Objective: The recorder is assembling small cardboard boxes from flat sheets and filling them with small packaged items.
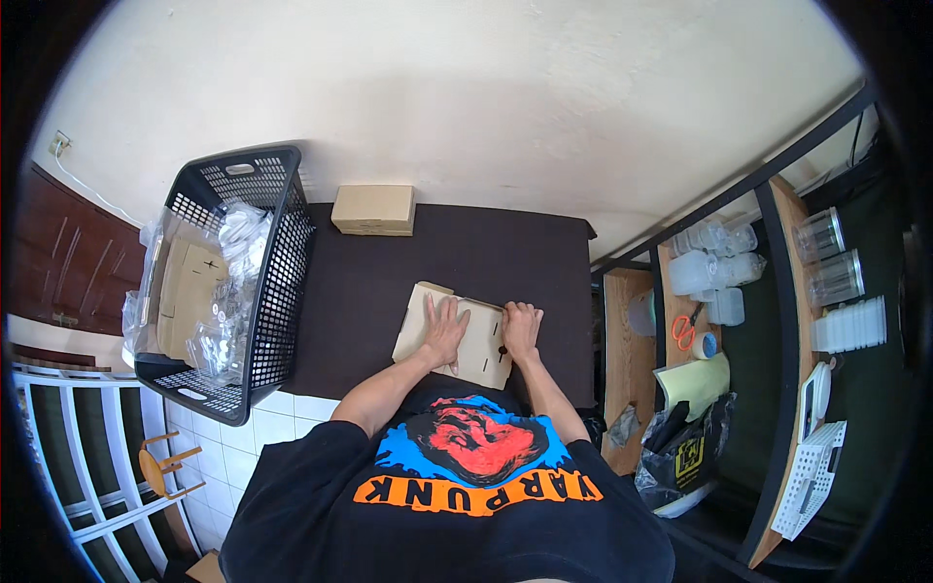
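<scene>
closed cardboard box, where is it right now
In the head view the closed box sits at the far edge of the dark table, just right of the black basket.

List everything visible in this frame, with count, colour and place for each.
flat cardboard: one, tan, table front, under both hands
box: one, tan, closed, table's far edge
table: one, dark brown, centre
basket: one, black, left of table, holding cardboard and clear bags
shelves: wood and black, right side, with clear containers, scissors, tape, yellow sheet
black bag: one, low by the shelves
left hand: flat on the cardboard
right hand: at the cardboard's right edge
</scene>
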`<state>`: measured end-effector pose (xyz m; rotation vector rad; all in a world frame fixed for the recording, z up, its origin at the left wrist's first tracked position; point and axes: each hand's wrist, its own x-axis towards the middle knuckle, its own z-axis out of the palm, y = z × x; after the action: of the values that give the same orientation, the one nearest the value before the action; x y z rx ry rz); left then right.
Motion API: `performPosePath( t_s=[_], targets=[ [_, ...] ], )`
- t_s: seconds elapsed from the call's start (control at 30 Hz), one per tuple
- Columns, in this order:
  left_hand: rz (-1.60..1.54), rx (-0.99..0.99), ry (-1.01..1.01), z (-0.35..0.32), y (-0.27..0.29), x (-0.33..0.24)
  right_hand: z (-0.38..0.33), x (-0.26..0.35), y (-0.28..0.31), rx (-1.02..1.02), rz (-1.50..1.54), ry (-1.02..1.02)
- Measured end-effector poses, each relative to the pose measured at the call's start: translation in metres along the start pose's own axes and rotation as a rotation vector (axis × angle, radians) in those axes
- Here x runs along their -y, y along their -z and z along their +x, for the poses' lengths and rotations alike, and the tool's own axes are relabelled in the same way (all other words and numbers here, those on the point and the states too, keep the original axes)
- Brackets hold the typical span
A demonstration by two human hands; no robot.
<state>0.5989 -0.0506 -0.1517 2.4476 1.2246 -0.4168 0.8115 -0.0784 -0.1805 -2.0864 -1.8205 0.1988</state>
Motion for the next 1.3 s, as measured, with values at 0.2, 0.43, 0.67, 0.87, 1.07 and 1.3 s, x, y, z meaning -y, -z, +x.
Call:
performPosePath(
  t_s=[0.2,0.43,0.67,0.87,1.07,1.3],
  targets=[
    [0.018,-0.081,-0.149,0.005,-0.014,0.004,0.029,0.004,0.006,0.156,-0.152,0.051],
    [-0.001,0.021,-0.158,0.008,-0.008,0.005,0.056,-0.033,-0.003,0.361,0.017,-0.011],
    [0.105,0.144,-0.079,0.021,-0.007,0.002,0.081,-0.028,-0.007,0.36,0.168,-0.015],
    [0.084,0.142,-0.108,0.022,-0.003,0.008,0.106,-0.001,-0.008,0.629,0.625,-0.55],
    [0.103,0.117,-0.105,0.021,-0.009,0.01,0.091,0.008,-0.024,0.459,0.298,-0.087],
    [0.079,0.081,-0.195,0.015,-0.008,0.019,0.088,0.0,-0.029,0.398,0.248,0.05]
  ],
)
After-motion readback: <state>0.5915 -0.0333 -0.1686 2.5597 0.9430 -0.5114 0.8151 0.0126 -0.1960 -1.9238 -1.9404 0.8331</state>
